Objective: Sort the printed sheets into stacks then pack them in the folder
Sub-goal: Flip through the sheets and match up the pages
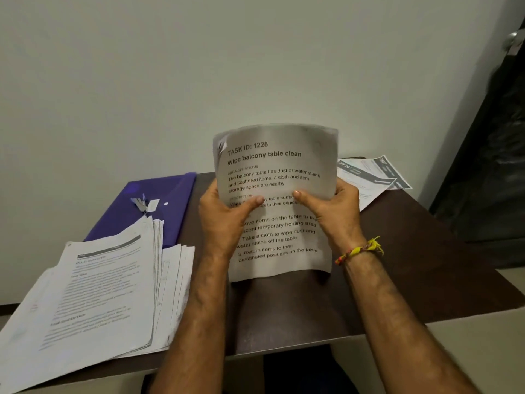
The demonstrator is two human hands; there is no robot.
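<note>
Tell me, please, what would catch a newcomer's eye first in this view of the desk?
First, the white printed sheet headed "TASK ID: 1228", held up at centre over the dark brown table by the left hand and right hand, thumbs pressed on its face. Next, the thick untidy stack of printed papers at near left, partly overlapping the purple plastic folder. A few banded sheets lie far right.

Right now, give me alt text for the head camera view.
Both hands, left hand and right hand, hold up a printed sheet headed "TASK ID: 1228" over a dark table. A loose paper pile and purple folder lie left.
</note>
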